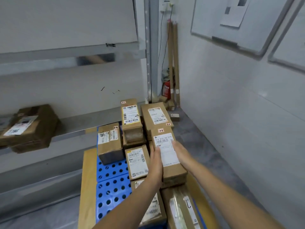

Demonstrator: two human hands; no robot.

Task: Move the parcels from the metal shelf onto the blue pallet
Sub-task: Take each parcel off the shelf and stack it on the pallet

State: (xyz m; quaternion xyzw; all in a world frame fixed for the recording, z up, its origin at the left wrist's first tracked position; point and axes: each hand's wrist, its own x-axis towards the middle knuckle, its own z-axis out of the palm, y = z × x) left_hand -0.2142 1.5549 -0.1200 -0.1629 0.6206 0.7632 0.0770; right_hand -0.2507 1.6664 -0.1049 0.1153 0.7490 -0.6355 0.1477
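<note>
A long brown parcel (171,169) with a white label lies on top of other parcels on the blue pallet (112,187). My left hand (156,164) presses flat against its left side. My right hand (180,152) holds its right side, fingers over the label. Several other cardboard parcels stand on the pallet, among them a tall one (131,119) and a wide one (154,117) at the far end. One brown parcel (29,128) sits on the metal shelf (79,124) at the left.
A flat cardboard sheet (87,187) lies along the pallet's left edge. Tall cardboard tubes (173,63) and a red fire extinguisher (166,90) stand in the far corner. The white wall runs close on the right, grey floor between.
</note>
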